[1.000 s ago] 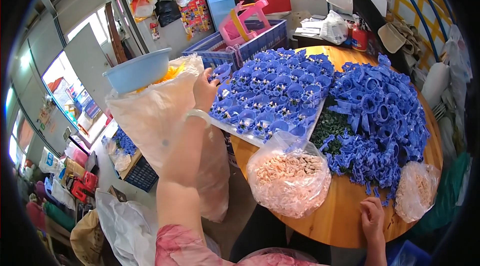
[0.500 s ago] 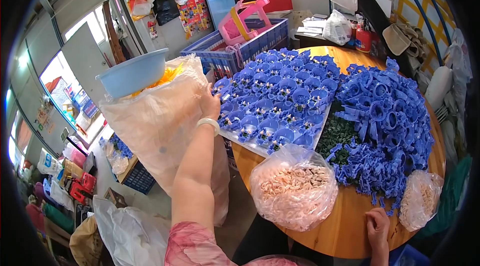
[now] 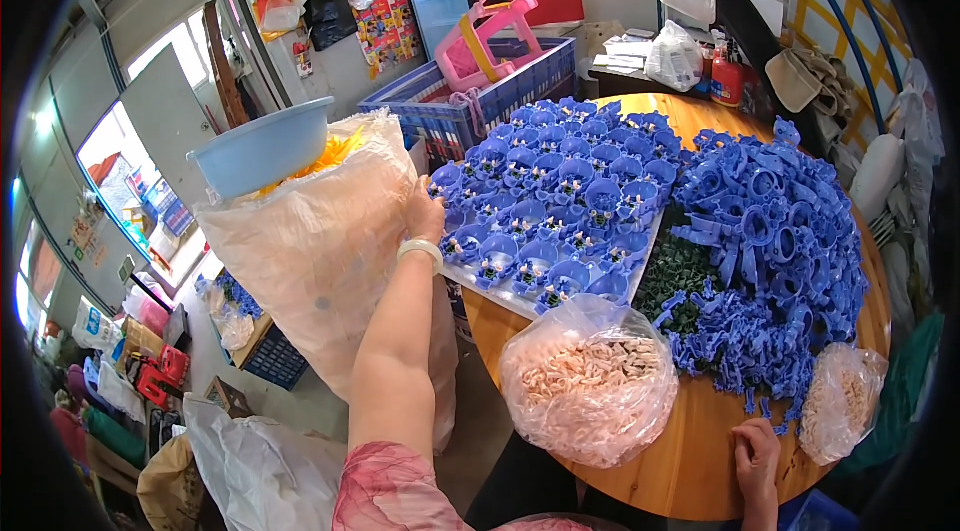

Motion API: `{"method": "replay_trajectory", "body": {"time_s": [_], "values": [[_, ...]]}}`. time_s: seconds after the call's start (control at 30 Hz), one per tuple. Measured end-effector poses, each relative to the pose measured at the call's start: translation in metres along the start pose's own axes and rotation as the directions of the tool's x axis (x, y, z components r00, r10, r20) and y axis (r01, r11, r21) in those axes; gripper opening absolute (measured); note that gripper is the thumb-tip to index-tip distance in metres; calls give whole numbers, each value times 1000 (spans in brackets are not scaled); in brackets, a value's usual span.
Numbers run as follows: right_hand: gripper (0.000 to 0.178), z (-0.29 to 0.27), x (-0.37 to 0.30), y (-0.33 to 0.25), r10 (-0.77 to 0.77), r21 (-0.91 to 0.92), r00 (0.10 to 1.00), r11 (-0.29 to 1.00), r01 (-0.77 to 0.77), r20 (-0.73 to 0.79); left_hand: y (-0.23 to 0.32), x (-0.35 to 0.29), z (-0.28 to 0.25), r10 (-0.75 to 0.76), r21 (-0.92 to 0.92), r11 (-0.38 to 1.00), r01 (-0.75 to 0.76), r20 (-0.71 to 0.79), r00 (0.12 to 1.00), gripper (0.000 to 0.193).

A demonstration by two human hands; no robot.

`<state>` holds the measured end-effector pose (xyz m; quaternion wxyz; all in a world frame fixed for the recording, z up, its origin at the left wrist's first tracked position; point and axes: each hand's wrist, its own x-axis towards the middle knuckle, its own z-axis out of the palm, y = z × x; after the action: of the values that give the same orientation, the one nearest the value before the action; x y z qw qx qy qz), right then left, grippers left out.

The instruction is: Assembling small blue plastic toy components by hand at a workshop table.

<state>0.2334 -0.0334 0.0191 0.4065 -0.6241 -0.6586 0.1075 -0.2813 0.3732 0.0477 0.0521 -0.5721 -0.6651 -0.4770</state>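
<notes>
My left hand (image 3: 427,212) reaches forward between a tall whitish woven sack (image 3: 310,266) and the left edge of a pale tray (image 3: 640,276). Its fingers are partly hidden near the tray's edge, so a grip cannot be made out. Rows of blue plastic pieces (image 3: 575,171), cup-shaped with small figures attached, cover that tray. My right hand (image 3: 757,453) rests at the near edge of the round wooden table (image 3: 690,476), fingers curled, nothing visible in them. Closest to it are loose blue plastic parts (image 3: 740,336) and a small clear bag of pale pink pieces (image 3: 838,401).
A larger clear bag of pinkish pieces (image 3: 590,381) sits at the table's near edge. Dark green parts (image 3: 675,271) lie beside a high heap of blue parts (image 3: 770,201). A light blue basin (image 3: 265,148) tops the sack. Behind stands a blue crate (image 3: 545,71) with a pink plastic frame (image 3: 485,41).
My left hand has shifted slightly right and down beside the tray. The sack and basin have moved a little left. My right hand has stayed put.
</notes>
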Motion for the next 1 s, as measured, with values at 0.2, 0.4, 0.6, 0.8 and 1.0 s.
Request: {"method": "replay_trajectory", "body": {"time_s": [0.2,0.4,0.6,0.8,1.0], "values": [[11,-4,-3,-7,7,-11,1000,1000,-7,14,8,-8,-2,19,86,996,-23,45,999,48],[15,-10,-9,8,-55,-85,998,995,59,39,9,0,-4,168,479,853,-208,125,978,64],[19,-7,4,9,-15,-41,993,999,20,117,149,-17,-27,526,-189,849,-493,229,819,36],[19,-10,-6,17,-16,-61,992,998,23,124,312,-137,4,895,-601,415,-683,404,188,21],[15,-12,-12,18,-39,-28,994,999,42,98,387,-207,69,925,-309,95,-946,378,-31,22]]}}
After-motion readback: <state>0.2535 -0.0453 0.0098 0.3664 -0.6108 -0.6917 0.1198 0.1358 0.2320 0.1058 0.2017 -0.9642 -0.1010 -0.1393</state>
